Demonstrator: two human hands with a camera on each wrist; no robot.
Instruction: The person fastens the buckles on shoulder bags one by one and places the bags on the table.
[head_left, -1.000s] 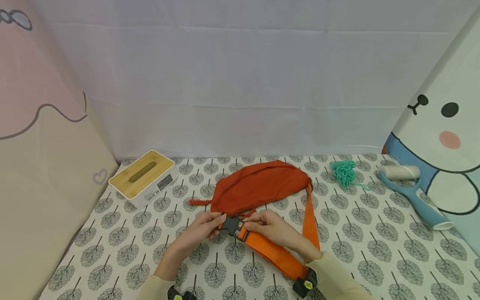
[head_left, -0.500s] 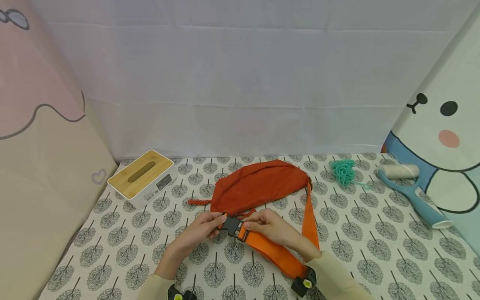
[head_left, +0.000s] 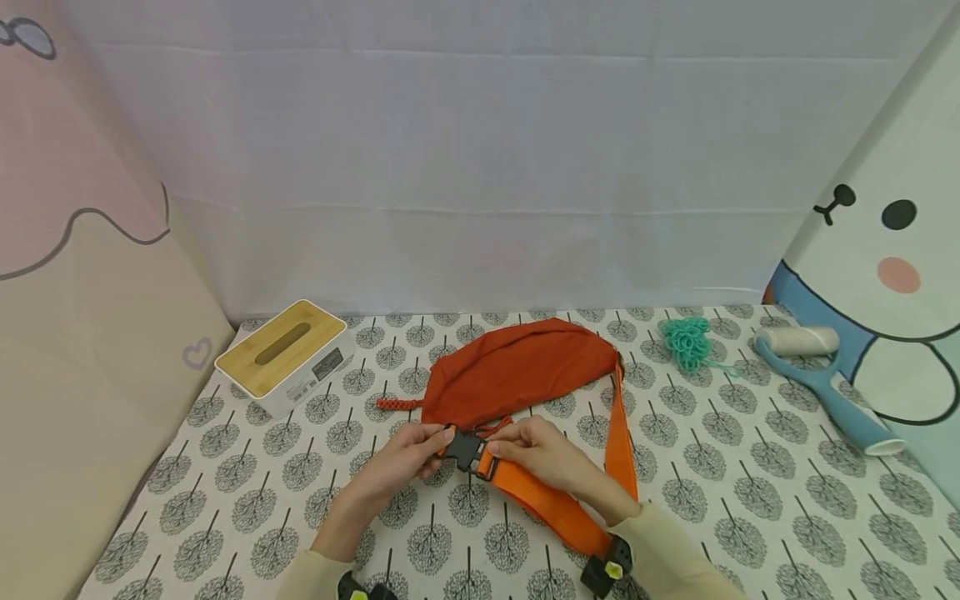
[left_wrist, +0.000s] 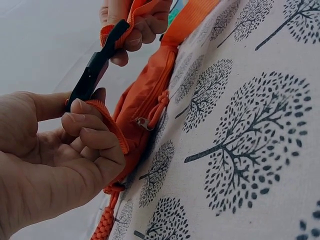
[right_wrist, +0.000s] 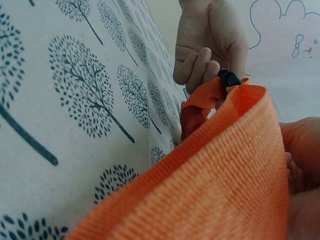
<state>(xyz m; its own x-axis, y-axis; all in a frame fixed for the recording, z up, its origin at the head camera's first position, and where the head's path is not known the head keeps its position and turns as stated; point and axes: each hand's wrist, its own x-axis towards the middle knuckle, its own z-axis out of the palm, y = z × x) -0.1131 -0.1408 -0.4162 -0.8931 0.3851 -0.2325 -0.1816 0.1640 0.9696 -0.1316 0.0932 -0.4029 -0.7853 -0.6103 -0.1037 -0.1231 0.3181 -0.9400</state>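
A red-orange waist bag (head_left: 517, 371) lies on the patterned cloth beyond both hands. Its black side-release buckle (head_left: 462, 450) is held just in front of it. My left hand (head_left: 401, 462) pinches the buckle's left end between thumb and fingers; a short piece of orange webbing hangs by those fingers in the left wrist view. At the other side, my right hand (head_left: 543, 454) pinches the orange strap (head_left: 551, 508) where it enters the buckle. The two buckle halves meet; whether they are fully latched I cannot tell. A metal zipper pull (left_wrist: 145, 123) shows on the bag.
A tissue box with a wooden lid (head_left: 285, 354) stands at the back left. Toward the back right lie a teal yarn bundle (head_left: 687, 344) and a blue-handled roller (head_left: 832, 400) with a pale roll. A braided orange cord (head_left: 400, 405) sticks out left of the bag.
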